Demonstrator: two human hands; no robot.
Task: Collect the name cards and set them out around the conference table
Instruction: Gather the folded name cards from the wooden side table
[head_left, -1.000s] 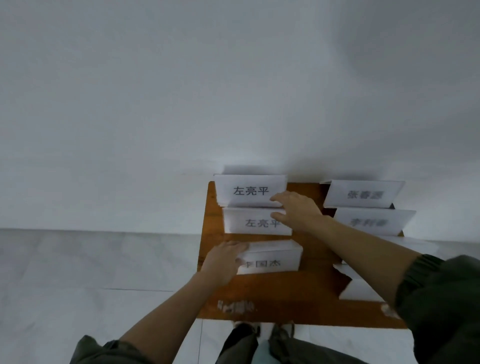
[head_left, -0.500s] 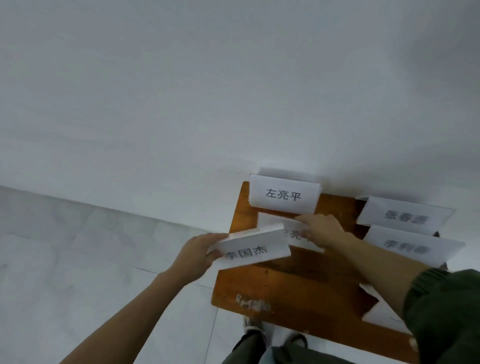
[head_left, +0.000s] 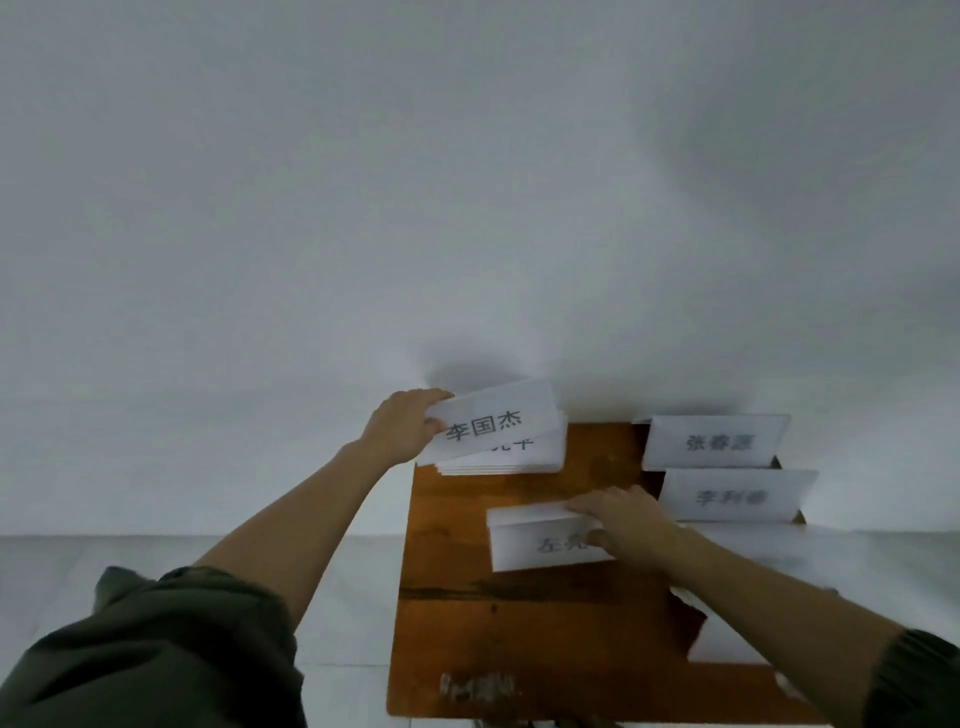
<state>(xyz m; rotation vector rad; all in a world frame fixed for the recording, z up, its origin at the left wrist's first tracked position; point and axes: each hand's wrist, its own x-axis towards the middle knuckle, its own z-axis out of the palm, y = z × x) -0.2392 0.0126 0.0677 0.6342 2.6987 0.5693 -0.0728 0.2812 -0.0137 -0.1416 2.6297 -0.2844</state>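
Left hand (head_left: 402, 428) pinching name card (head_left: 491, 423) above flattened stack (head_left: 506, 457) at tabletop (head_left: 545, 623) far corner. Right hand (head_left: 621, 522) pressing folded card (head_left: 540, 540) mid-tabletop; grip closure unclear. Risks: stack overhangs edge, nudge spills it; standing cards (head_left: 717, 441) near right forearm, could topple.

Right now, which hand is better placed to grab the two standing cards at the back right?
Right hand: it lies beside the standing cards. Left hand holds a card at the stack, far left.
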